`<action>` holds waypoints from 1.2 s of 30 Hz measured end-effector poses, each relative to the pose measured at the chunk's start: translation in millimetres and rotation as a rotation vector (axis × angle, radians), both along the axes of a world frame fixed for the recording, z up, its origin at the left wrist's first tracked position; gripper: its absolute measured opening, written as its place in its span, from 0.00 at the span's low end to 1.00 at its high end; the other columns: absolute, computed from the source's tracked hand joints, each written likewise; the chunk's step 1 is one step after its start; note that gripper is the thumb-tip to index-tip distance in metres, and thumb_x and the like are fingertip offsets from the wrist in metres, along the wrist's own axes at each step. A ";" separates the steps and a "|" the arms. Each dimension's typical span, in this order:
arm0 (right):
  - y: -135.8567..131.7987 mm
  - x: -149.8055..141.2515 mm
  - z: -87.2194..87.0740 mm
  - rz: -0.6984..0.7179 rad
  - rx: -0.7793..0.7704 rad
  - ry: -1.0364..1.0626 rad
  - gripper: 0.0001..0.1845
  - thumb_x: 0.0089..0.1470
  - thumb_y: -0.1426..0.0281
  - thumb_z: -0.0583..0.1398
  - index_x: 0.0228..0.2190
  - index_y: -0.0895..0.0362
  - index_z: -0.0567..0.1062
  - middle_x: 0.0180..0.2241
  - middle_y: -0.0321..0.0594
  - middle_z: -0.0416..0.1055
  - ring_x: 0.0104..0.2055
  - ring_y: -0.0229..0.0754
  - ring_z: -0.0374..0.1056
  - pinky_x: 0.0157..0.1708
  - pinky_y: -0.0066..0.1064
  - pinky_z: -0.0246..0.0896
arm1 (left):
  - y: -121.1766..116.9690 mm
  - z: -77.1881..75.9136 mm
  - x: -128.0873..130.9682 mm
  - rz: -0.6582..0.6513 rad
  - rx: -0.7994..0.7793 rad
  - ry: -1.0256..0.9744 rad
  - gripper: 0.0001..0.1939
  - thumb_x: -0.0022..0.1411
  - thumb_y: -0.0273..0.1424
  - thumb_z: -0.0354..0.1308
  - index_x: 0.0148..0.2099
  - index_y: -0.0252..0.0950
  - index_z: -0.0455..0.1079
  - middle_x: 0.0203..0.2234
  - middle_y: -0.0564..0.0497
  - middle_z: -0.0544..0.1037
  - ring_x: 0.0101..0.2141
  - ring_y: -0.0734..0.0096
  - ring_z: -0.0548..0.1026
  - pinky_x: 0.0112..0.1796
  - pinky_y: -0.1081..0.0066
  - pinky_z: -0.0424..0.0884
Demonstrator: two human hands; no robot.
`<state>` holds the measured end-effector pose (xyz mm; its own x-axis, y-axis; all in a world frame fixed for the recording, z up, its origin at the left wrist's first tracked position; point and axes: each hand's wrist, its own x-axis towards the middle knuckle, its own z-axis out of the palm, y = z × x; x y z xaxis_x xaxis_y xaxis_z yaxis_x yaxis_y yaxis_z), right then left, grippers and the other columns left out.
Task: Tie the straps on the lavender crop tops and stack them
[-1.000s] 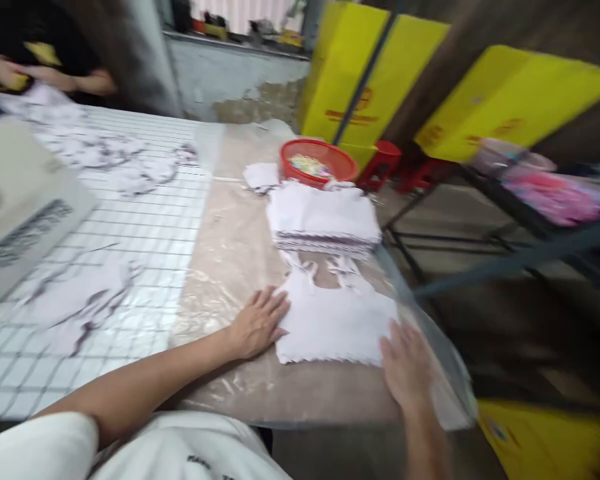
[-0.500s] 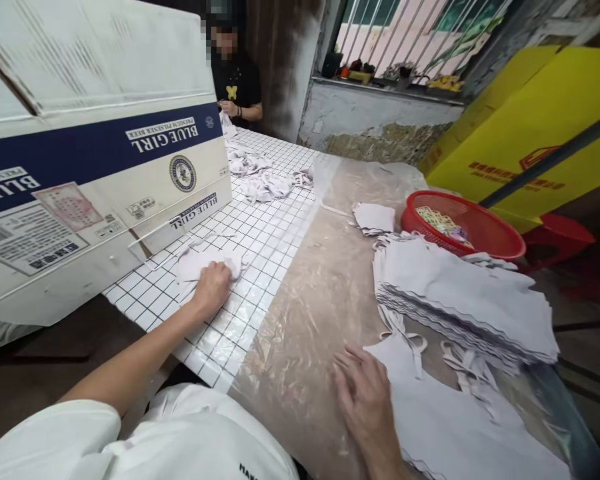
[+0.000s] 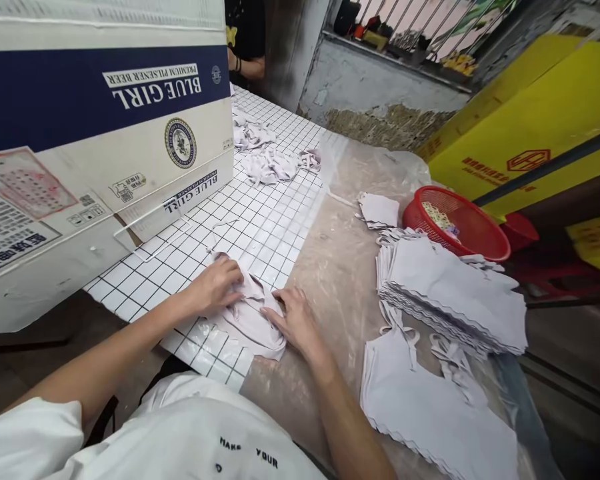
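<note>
A crumpled pale lilac cloth piece (image 3: pixel 250 320) lies at the near edge of the white gridded table (image 3: pixel 260 227). My left hand (image 3: pixel 215 283) rests on its left side with fingers curled over the fabric. My right hand (image 3: pixel 293 319) presses its right side, fingers spread flat. To the right, a flat cloth piece with straps (image 3: pixel 430 400) lies on the plastic-covered brown surface (image 3: pixel 335 267), and behind it stands a stack of the same pieces (image 3: pixel 455 287).
A large Blue Girl beer carton (image 3: pixel 90 133) stands on the left. More loose cloth pieces (image 3: pixel 267 163) lie further back. A red basket (image 3: pixel 455 220) sits behind the stack, yellow boxes (image 3: pixel 535 133) beyond. Another person's hand (image 3: pixel 233 63) shows at the far end.
My left hand drew the crumpled cloth piece nearer to me. My right hand left the flat piece on the right and came across onto the crumpled one.
</note>
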<state>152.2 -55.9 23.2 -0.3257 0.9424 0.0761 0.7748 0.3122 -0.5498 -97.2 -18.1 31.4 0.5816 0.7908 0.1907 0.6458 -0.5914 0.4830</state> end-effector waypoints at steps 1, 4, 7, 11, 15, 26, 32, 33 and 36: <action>4.1 -4.4 -3.0 -0.002 0.001 -0.010 0.07 0.57 0.64 0.61 0.36 0.54 0.75 0.37 0.45 0.73 0.43 0.49 0.67 0.44 0.39 0.63 | -2.5 -1.1 0.7 -0.057 -0.004 0.022 0.08 0.63 0.35 0.58 0.39 0.34 0.70 0.37 0.44 0.73 0.39 0.60 0.67 0.40 0.62 0.67; 16.9 -2.6 -5.8 -0.065 -0.031 0.031 0.06 0.58 0.69 0.57 0.30 0.55 0.73 0.31 0.42 0.72 0.36 0.45 0.67 0.39 0.34 0.61 | -13.2 -3.3 9.1 -0.175 -0.013 0.103 0.05 0.64 0.32 0.58 0.39 0.35 0.70 0.38 0.45 0.74 0.40 0.59 0.67 0.40 0.62 0.65; 26.2 17.9 0.4 -0.221 -0.098 0.129 0.10 0.57 0.65 0.55 0.27 0.55 0.71 0.26 0.38 0.70 0.29 0.41 0.64 0.32 0.31 0.58 | -14.0 -4.9 14.7 -0.171 -0.027 0.186 0.04 0.62 0.30 0.60 0.40 0.35 0.70 0.41 0.44 0.75 0.42 0.58 0.68 0.41 0.61 0.63; 26.2 46.3 12.5 -0.381 -0.148 0.193 0.14 0.55 0.60 0.54 0.24 0.55 0.70 0.22 0.35 0.67 0.25 0.39 0.62 0.29 0.29 0.56 | -2.4 -3.6 16.6 -0.141 -0.111 0.228 0.02 0.62 0.26 0.56 0.35 0.35 0.68 0.34 0.45 0.75 0.38 0.58 0.69 0.39 0.61 0.62; 15.3 62.3 23.4 -0.480 -0.171 0.214 0.19 0.53 0.54 0.53 0.24 0.55 0.71 0.22 0.37 0.68 0.26 0.41 0.63 0.29 0.30 0.55 | 4.6 20.6 16.8 -0.237 -0.229 0.099 0.06 0.62 0.26 0.52 0.31 0.36 0.64 0.30 0.48 0.73 0.35 0.62 0.68 0.38 0.63 0.62; -11.4 75.9 60.6 -0.394 -0.112 0.068 0.20 0.59 0.54 0.54 0.29 0.56 0.74 0.33 0.44 0.74 0.35 0.45 0.69 0.38 0.35 0.64 | 24.5 77.8 11.5 -0.380 -0.676 -0.410 0.10 0.60 0.36 0.58 0.37 0.36 0.63 0.33 0.51 0.71 0.34 0.71 0.67 0.35 0.71 0.65; 11.1 9.7 59.4 0.190 -0.190 0.209 0.14 0.59 0.60 0.60 0.43 0.53 0.75 0.44 0.42 0.74 0.47 0.44 0.68 0.49 0.35 0.64 | 24.4 62.1 28.8 -0.388 -0.700 -0.328 0.11 0.60 0.38 0.60 0.33 0.35 0.68 0.27 0.53 0.72 0.31 0.72 0.68 0.36 0.71 0.65; 16.2 1.8 58.1 0.253 -0.241 0.222 0.13 0.58 0.60 0.60 0.41 0.53 0.76 0.41 0.40 0.74 0.43 0.43 0.69 0.45 0.34 0.64 | 24.5 64.6 29.0 -0.380 -0.702 -0.356 0.12 0.60 0.39 0.60 0.32 0.35 0.68 0.27 0.53 0.72 0.31 0.73 0.69 0.36 0.71 0.65; 27.8 -2.5 58.6 0.340 -0.426 0.293 0.14 0.57 0.57 0.59 0.33 0.56 0.76 0.28 0.34 0.70 0.31 0.38 0.64 0.33 0.28 0.61 | 26.9 77.5 20.7 -0.341 -0.760 -0.469 0.15 0.59 0.42 0.62 0.32 0.35 0.68 0.26 0.52 0.72 0.29 0.73 0.69 0.33 0.71 0.68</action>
<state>149.7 -28.0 81.8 -0.6359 0.7566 -0.1524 0.4686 0.2216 -0.8551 -76.6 8.7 108.8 0.7985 0.6012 -0.0315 0.1394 -0.1338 0.9812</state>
